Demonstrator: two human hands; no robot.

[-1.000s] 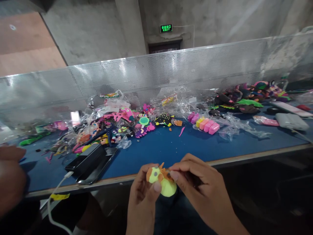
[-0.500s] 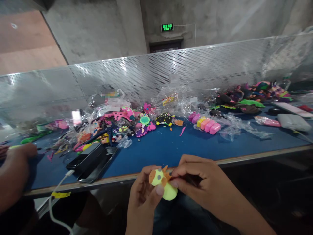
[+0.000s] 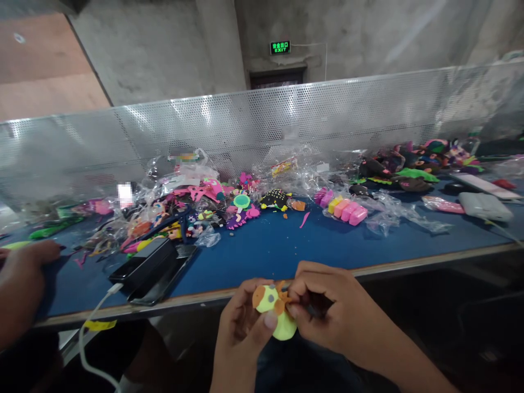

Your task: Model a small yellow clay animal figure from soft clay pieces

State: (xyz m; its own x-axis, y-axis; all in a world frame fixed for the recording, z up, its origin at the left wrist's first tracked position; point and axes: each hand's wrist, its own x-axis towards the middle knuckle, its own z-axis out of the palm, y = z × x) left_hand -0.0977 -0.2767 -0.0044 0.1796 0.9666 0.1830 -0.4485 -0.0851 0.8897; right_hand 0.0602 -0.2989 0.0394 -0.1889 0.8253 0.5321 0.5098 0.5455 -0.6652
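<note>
Just in front of the table edge, my left hand (image 3: 244, 322) grips a small yellow clay animal figure (image 3: 285, 326) between thumb and fingers. The figure has an orange muzzle, grey eyes and orange spiky pieces on its head and neck. My right hand (image 3: 323, 303) is pinched at the orange spiky mane (image 3: 284, 295) on the figure's right side. Whether its fingertips hold one of those orange bits or only press on it is hard to make out.
On the blue table (image 3: 254, 262) lie a black power bank (image 3: 141, 265) with a white cable, heaped clay figures (image 3: 196, 202), a row of coloured clay blocks (image 3: 347, 210) and plastic wrappers. Another person's hand (image 3: 24, 284) rests at the left. A perforated metal screen (image 3: 229, 125) stands behind.
The figure and both hands have shifted very slightly right and down. My right fingers remain at the orange mane. The other person's hand at the left has moved a little.
</note>
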